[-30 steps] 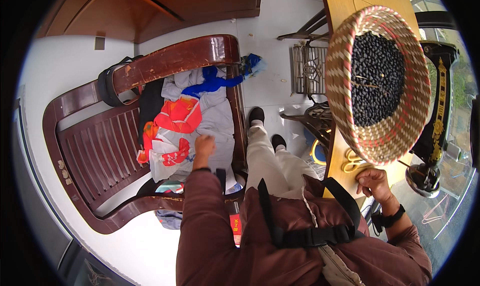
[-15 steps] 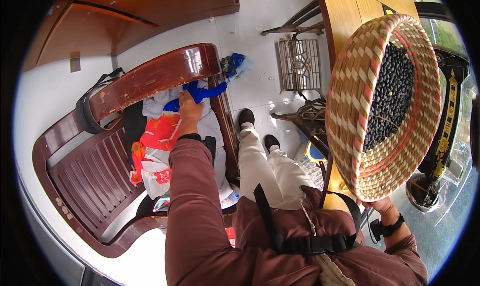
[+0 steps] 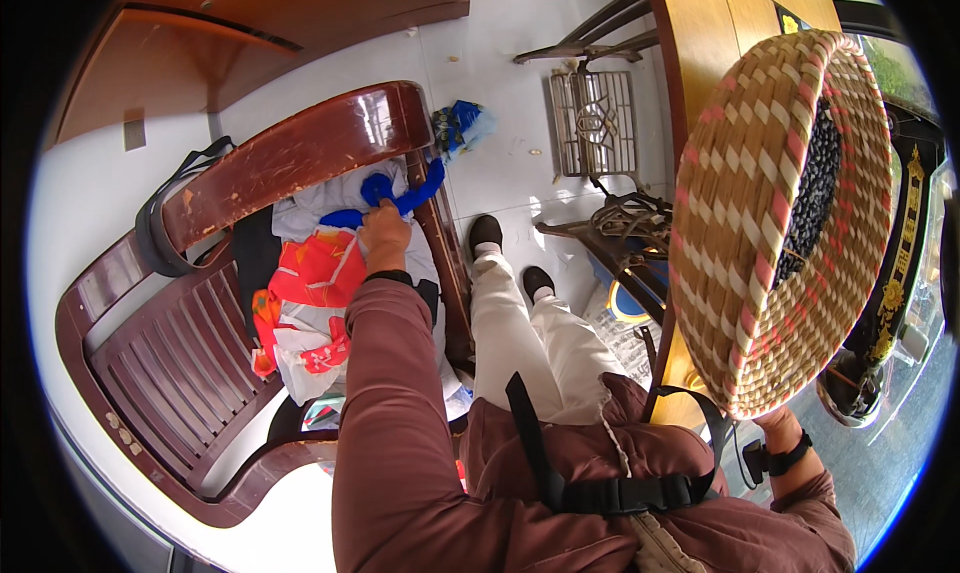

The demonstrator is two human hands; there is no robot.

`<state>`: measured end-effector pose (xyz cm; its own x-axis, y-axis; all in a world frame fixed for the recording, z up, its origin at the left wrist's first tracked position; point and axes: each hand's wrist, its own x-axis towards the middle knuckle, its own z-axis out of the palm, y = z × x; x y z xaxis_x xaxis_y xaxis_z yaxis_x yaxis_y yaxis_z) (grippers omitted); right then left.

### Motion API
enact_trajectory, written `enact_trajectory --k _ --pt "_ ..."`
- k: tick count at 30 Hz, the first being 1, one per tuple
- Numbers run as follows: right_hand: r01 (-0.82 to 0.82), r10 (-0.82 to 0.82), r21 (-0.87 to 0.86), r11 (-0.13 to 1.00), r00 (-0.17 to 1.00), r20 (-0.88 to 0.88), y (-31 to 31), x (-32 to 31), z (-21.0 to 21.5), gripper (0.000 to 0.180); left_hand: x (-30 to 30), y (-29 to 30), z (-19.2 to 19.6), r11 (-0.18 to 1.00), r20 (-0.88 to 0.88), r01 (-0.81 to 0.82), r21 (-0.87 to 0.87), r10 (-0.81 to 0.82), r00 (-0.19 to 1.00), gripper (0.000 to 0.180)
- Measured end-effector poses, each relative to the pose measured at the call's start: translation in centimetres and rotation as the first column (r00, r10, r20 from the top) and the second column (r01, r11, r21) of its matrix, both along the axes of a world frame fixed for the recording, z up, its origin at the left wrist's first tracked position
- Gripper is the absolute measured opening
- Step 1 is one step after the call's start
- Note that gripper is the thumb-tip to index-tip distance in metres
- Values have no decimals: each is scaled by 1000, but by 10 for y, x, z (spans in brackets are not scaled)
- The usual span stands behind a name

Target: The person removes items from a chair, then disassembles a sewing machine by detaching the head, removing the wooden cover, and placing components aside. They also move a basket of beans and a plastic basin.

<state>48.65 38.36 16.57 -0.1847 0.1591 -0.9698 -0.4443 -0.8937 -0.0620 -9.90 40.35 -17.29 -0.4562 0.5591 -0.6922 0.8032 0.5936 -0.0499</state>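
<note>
My left hand (image 3: 385, 235) is closed on a bright blue cloth strip (image 3: 408, 201) above the pile on the wooden chair's seat. One end of it reaches over the chair's side rail, and a loop bulges above my fingers. My right hand (image 3: 776, 421) supports the lower edge of a woven basket (image 3: 742, 223), its fingers mostly hidden behind the rim. Brown, cream and pink weave covers the basket, which leans on its side with the opening to the right. Inside lie many black beans (image 3: 812, 198), partly hidden by the near wall.
The dark red wooden chair (image 3: 300, 153) holds red and white plastic bags (image 3: 318, 268) and grey cloth (image 3: 325, 208); a black strap (image 3: 165, 243) hangs on its back. A wooden table edge (image 3: 690, 33) runs behind the basket. On the floor are a metal rack (image 3: 595, 123) and a blue package (image 3: 460, 128).
The basket has tipped, so fewer beans show, and it sits slightly further right and lower. My left hand has shifted slightly down, and the blue strip has bunched into a loop above it.
</note>
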Motion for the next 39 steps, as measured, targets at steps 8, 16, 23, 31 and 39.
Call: enact_trajectory --k 8,16,23,31,39 --pt "-765 669 133 630 622 407 10 -39 14 30 -18 -22 -13 860 63 -387 332 390 919 29" --pt "-785 715 94 612 601 356 24 -46 15 36 -77 -47 16 627 383 -513 586 344 857 68" --pt "-709 674 130 693 701 234 32 -43 12 22 -100 -128 20 852 -84 -419 312 464 882 81" --pt "-699 648 149 699 708 280 31 -44 10 20 -137 -139 11 915 -93 -371 159 388 917 65" --pt "-733 680 155 662 675 288 33 -40 10 22 -131 -177 10 942 -39 -327 78 331 943 32"
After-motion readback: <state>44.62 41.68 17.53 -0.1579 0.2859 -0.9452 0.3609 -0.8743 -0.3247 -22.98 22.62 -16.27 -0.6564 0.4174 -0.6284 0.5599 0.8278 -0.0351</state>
